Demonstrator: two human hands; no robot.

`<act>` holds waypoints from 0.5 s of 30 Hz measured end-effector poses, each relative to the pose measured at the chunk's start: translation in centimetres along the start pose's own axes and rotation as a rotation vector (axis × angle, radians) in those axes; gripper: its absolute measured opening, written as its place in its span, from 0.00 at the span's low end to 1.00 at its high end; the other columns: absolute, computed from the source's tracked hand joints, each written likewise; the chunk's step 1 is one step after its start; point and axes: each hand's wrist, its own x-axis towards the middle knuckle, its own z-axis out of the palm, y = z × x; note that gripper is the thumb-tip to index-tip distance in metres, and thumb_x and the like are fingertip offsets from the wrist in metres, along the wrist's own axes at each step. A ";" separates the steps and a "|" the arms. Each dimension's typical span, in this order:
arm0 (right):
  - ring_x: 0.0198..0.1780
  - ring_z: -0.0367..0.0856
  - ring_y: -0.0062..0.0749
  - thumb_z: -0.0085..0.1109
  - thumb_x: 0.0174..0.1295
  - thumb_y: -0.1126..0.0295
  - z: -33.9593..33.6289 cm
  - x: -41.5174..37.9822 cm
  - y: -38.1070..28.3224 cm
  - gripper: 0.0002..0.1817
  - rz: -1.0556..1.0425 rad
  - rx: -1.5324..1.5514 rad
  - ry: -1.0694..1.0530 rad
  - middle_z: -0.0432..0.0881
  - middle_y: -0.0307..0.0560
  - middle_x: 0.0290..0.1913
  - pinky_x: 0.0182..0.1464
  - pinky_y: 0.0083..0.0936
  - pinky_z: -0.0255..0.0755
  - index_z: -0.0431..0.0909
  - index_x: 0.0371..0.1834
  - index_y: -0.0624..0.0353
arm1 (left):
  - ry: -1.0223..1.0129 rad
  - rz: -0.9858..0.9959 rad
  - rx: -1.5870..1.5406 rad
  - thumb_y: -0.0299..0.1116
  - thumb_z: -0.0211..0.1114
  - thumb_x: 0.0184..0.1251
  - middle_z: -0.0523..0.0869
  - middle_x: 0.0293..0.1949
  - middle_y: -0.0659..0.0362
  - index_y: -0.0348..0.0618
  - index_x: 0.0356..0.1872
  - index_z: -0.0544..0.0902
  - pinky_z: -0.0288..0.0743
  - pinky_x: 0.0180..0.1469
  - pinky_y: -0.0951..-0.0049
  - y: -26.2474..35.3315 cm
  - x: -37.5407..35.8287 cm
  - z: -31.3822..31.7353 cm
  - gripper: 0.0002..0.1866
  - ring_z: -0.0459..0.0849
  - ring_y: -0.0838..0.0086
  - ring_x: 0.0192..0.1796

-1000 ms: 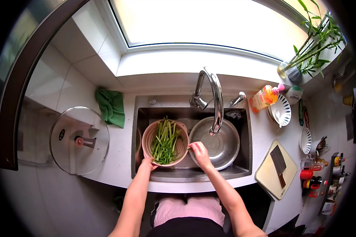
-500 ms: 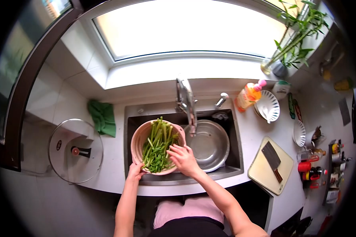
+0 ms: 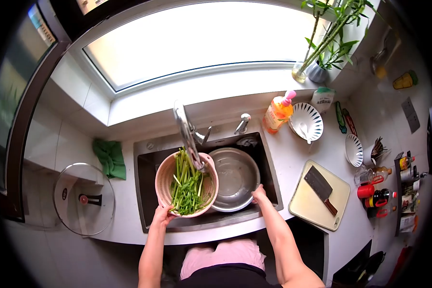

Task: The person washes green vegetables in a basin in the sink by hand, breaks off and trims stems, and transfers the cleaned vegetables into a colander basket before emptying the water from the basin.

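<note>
A pink plastic colander (image 3: 163, 180) sits at the left of the sink, its rim overlapping the basin. Cut green stalks with leaves (image 3: 187, 190) lie in it. My left hand (image 3: 164, 214) is closed on the colander's near-left rim. To the right of it stands a round stainless steel basin (image 3: 236, 175), with what looks like a little water at the bottom. My right hand (image 3: 258, 193) is closed on the basin's right rim, its fingertips partly hidden. The faucet (image 3: 186, 132) reaches over the colander.
Around the sink (image 3: 144, 192) are a glass lid (image 3: 84, 216) and green cloth (image 3: 109, 158) on the left. On the right are a soap bottle (image 3: 276, 114), striped bowls (image 3: 317, 122), and a cutting board (image 3: 302, 201) bearing a cleaver (image 3: 318, 182). Bottles (image 3: 380, 210) stand farther right.
My right hand has left the greens and moved right onto the basin's rim. My left hand stays on the colander, now under the faucet's spout. The whole view has shifted and tilted.
</note>
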 end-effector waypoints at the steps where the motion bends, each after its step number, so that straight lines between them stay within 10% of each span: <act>1: 0.41 0.84 0.50 0.55 0.53 0.80 -0.1 -0.8 -0.9 0.33 -0.019 -0.037 -0.001 0.78 0.62 0.49 0.31 0.37 0.83 0.56 0.64 0.59 | -0.022 0.009 -0.010 0.21 0.58 0.59 0.84 0.43 0.51 0.41 0.56 0.72 0.86 0.38 0.56 0.0 -0.3 0.6 0.22 0.86 0.61 0.40; 9: 0.53 0.78 0.56 0.61 0.57 0.62 1.1 1.6 -1.6 0.37 -0.180 -0.275 -0.067 0.76 0.65 0.53 0.53 0.43 0.75 0.56 0.66 0.66 | -0.110 -0.005 0.067 0.20 0.59 0.60 0.83 0.45 0.52 0.42 0.57 0.71 0.84 0.41 0.54 -1.6 0.3 2.9 0.22 0.86 0.60 0.42; 12: 0.61 0.72 0.54 0.53 0.60 0.41 -1.7 -2.1 -3.7 0.44 -0.591 -0.270 0.101 0.66 0.65 0.65 0.61 0.43 0.68 0.54 0.69 0.64 | -0.166 -0.008 0.092 0.21 0.60 0.60 0.83 0.46 0.52 0.44 0.57 0.71 0.84 0.42 0.53 -2.6 1.8 3.3 0.22 0.86 0.60 0.43; 15: 0.65 0.68 0.48 0.50 0.61 0.38 -4.9 -8.2 -6.1 0.44 -0.446 0.374 -0.459 0.56 0.54 0.73 0.63 0.44 0.66 0.47 0.75 0.47 | -0.182 0.004 0.220 0.23 0.63 0.59 0.83 0.47 0.50 0.45 0.57 0.71 0.84 0.41 0.52 -2.9 2.1 4.1 0.23 0.85 0.59 0.44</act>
